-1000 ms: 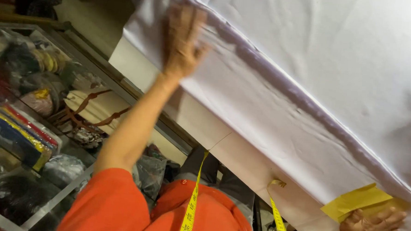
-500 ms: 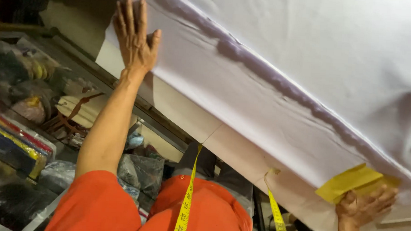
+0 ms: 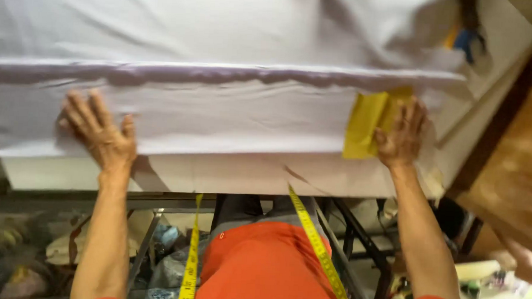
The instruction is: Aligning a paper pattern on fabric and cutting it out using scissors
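White cloth (image 3: pixel 219 114) lies folded along the near edge of the surface (image 3: pixel 217 180), the left hand (image 3: pixel 99 130) spread flat on it and the right hand (image 3: pixel 401 134) open, pressing a yellow piece (image 3: pixel 366 124); even outward strokes would keep the fold straight.

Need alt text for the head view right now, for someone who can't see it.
Both hands press flat on folded white cloth at a table's edge: left hand on its left end, right hand beside a yellow piece. A yellow tape measure hangs over the orange shirt.
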